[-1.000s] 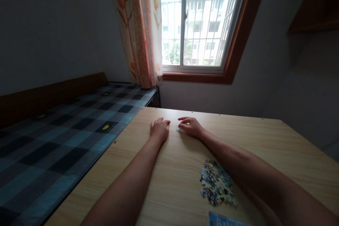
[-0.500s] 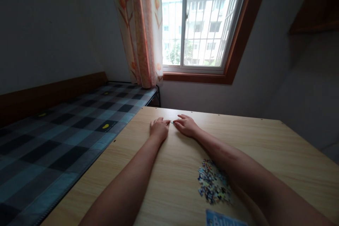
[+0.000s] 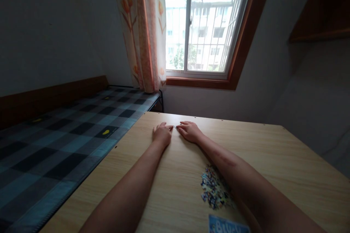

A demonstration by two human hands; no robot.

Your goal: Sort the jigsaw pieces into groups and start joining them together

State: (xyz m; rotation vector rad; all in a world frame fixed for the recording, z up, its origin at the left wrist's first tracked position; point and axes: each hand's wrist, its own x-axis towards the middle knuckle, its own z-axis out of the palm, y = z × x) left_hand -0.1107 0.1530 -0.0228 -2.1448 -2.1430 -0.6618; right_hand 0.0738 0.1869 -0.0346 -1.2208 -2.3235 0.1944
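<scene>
Small jigsaw puzzle pieces [image 3: 175, 127] lie between my fingertips near the far edge of the wooden table. My left hand [image 3: 162, 133] rests on the tabletop, its thumb and forefinger closed on a piece from the left. From the right, my right hand [image 3: 189, 131] pinches another piece against it, the other fingers reaching past. Whether the two pieces are locked together is too small to tell. A loose pile of jigsaw pieces [image 3: 214, 189] lies nearer me, partly covered by my right forearm.
A blue box or card with white lettering [image 3: 228, 224] sits at the bottom edge of view. The light wooden table [image 3: 262, 145] reaches toward the window wall. Left of it stands a bed with a checked cover [image 3: 82, 142]. A patterned curtain [image 3: 144, 36] hangs beside the window.
My right hand has moved left with its piece, bringing it up to the one at my left fingertips. My left hand has stayed about where it was. The view has shifted slightly.
</scene>
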